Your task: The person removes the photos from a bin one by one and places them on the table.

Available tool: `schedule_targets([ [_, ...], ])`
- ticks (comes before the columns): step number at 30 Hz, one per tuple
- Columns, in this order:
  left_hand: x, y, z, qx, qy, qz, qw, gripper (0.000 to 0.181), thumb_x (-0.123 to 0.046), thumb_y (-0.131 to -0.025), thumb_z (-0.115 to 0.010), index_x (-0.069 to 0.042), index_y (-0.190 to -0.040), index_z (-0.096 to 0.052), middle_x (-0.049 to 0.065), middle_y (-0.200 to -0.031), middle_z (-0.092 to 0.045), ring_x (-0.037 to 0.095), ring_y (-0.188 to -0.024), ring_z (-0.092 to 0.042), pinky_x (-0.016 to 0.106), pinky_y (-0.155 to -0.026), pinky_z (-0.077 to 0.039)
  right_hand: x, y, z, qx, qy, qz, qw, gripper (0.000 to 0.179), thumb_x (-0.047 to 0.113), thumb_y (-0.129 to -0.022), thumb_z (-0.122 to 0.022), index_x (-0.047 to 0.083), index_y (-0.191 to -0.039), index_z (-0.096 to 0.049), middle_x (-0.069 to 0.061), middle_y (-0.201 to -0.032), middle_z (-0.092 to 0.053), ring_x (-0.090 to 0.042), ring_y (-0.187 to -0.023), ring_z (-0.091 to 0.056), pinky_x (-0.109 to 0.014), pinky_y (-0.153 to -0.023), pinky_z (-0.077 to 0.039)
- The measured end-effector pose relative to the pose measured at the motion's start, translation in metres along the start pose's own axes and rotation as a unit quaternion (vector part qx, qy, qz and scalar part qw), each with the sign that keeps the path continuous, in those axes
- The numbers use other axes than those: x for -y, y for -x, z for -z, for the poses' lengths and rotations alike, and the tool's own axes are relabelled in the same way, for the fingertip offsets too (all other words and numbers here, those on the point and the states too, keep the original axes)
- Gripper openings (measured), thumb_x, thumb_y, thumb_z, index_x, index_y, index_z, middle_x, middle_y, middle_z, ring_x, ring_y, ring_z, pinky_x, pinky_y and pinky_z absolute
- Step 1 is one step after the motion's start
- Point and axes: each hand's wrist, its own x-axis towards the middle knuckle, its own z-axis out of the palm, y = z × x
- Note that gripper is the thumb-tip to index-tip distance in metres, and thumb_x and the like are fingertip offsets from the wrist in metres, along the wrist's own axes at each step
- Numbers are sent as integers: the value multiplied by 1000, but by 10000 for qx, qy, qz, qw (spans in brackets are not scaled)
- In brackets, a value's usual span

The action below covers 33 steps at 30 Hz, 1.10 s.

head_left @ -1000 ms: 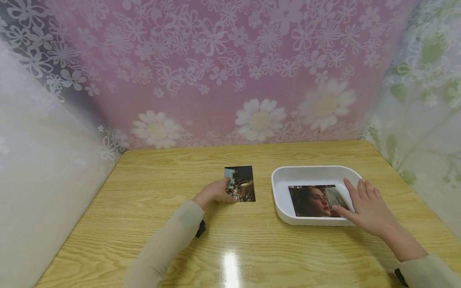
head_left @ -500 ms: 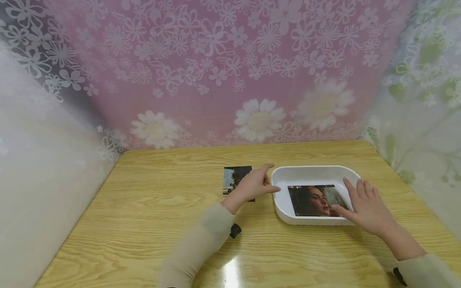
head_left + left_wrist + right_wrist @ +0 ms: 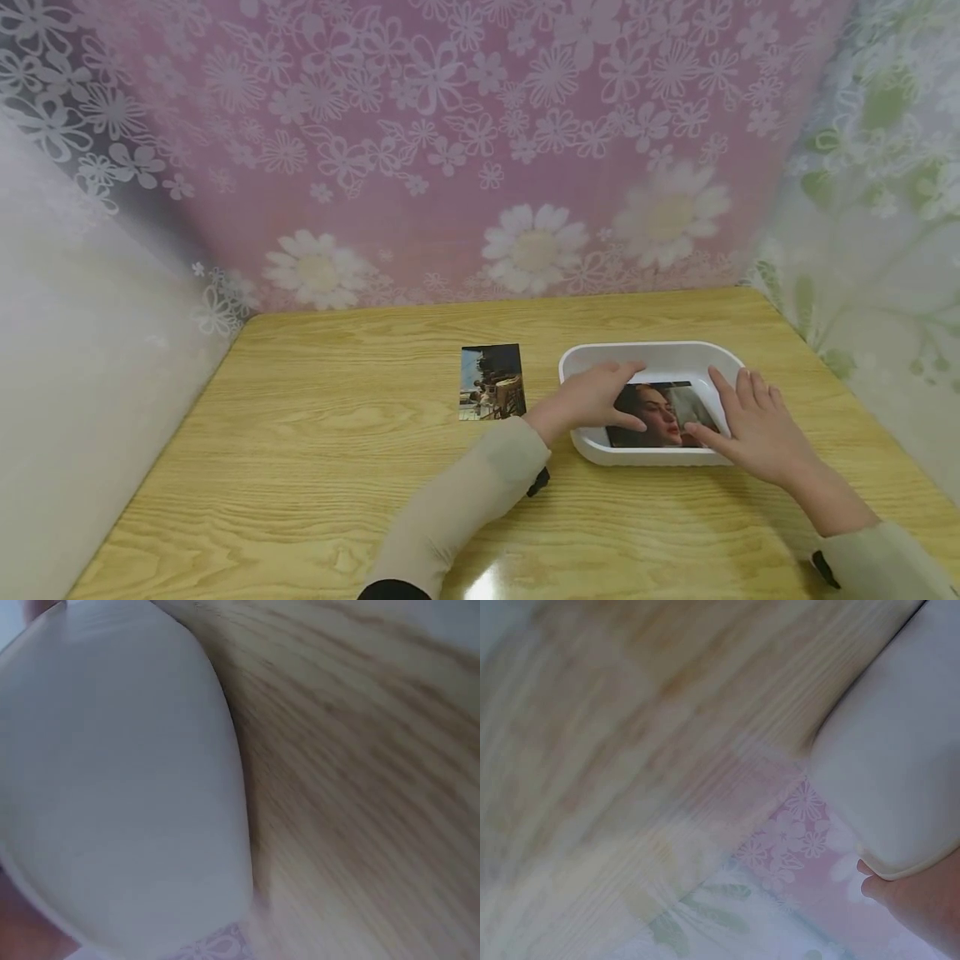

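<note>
Left hand [image 3: 592, 396]: off outdoor-scene print [image 3: 491, 383], now over white tray [image 3: 675, 357], spread
Right hand [image 3: 765, 433]: unmoved, spread; tray contact unclear
Portrait print [image 3: 660, 414]: now flanked

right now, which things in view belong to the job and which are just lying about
In the job, it seems:
white tray, right fingers at its right end
portrait photo inside it, left fingers close by, contact unclear

Apparently just lying about:
second photo, on the table, no fingers on it
floral backdrop, behind
</note>
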Motion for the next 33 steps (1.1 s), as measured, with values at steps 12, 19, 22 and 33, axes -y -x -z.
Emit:
schedule_targets([
  [12, -8, -13, -24, 1042, -1133, 805, 9848, 97, -67, -65, -59, -34, -142, -9, -9, -130, -38, 10, -116, -38, 29, -81, -41, 0, 0, -2, -18, -65, 50, 10000, 90, 50, -85, -49, -2, -141, -2, -46, -129, -7, -54, -121, 3, -60, -95, 3],
  [19, -9, -12, -25, 983, -1567, 732, 9800, 95, -64, -66, -60, -35, -142, -11, -8, -126, -40, 10, -111, -39, 28, -74, -41, -2, 1, -3, -172, -60, 135, 9997, 90, 49, -85, -50, -1, -141, -1, -47, -128, -9, -54, -121, 1, -59, -95, 4],
  [22, -9, -12, -25, 839, -1588, 673, 9814, 97, -64, -65, -61, -32, -142, -13, -7, -123, -41, 11, -108, -40, 27, -72, -41, -2, 1, -2, -176, -61, 137, 9997, 90, 49, -85, -50, -1, -141, -1, -47, -128, -9, -55, -121, 1, -59, -95, 4],
  [33, -7, -12, -24, 318, -1637, 625, 9840, 98, -62, -59, -66, -32, -140, -21, -5, -118, -40, 11, -106, -37, 28, -75, -38, -3, 1, -3, -196, -52, 163, 9997, 90, 49, -85, -50, -2, -141, -2, -46, -129, -9, -54, -122, 1, -59, -95, 4],
])
